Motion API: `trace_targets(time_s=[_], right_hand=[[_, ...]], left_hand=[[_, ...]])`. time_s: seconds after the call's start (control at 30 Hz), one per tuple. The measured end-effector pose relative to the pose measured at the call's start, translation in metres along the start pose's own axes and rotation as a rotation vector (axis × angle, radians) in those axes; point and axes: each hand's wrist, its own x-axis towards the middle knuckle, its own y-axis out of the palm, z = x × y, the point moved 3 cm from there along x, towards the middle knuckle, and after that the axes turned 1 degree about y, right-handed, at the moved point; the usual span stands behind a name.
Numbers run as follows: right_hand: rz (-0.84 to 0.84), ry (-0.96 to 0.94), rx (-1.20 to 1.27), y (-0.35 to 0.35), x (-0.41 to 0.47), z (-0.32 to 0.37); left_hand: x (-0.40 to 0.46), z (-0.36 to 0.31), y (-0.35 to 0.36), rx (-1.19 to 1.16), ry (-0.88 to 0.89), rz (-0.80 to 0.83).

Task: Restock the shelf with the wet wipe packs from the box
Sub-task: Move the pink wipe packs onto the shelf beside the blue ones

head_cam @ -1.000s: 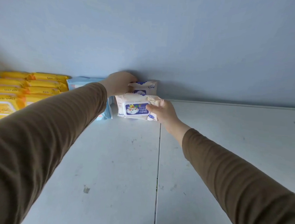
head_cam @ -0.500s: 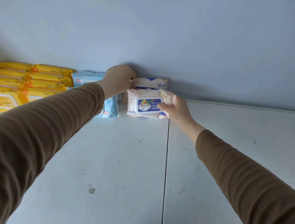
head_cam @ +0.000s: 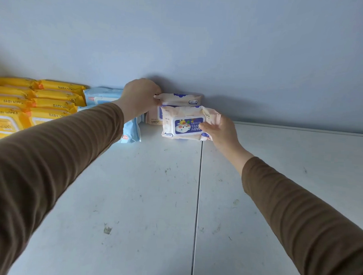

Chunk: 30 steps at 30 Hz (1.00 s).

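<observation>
A cream wet wipe pack [head_cam: 185, 123] with a blue "BABY WIPES" lid label, printed upside down to the camera, sits tilted near the shelf's [head_cam: 144, 198] back edge. Touching behind it, a second cream pack [head_cam: 178, 98] stands on edge against the back wall, above a third cream pack [head_cam: 154, 118], mostly hidden.

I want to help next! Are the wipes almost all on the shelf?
Some are done: yellow packs and blue packs already sit in rows at the back. Right now the left hand pinches the rear cream pack, and the right hand holds the front cream pack on the shelf. The shelf's right side has no packs yet. The box isn't in view, so I can't tell how many remain.
</observation>
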Motion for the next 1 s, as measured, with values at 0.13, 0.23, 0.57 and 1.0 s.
trace_targets(time_s=[0.13,0.23,0.57,1.0], right_hand=[[-0.018,0.032,0.123,-0.037,-0.001,-0.022],[-0.094,0.089,0.246,-0.077,0.0,-0.041],[-0.172,0.05,0.164,-0.076,0.013,-0.041],[-0.348,0.085,-0.142,-0.092,-0.029,-0.035]], left_hand=[[-0.008,-0.005,-0.002,0.028,0.012,-0.074],[-0.016,-0.016,-0.001,0.023,0.081,-0.148],[-0.02,-0.041,0.017,0.032,0.075,-0.181],[-0.063,-0.072,0.014,-0.071,-0.046,-0.309]])
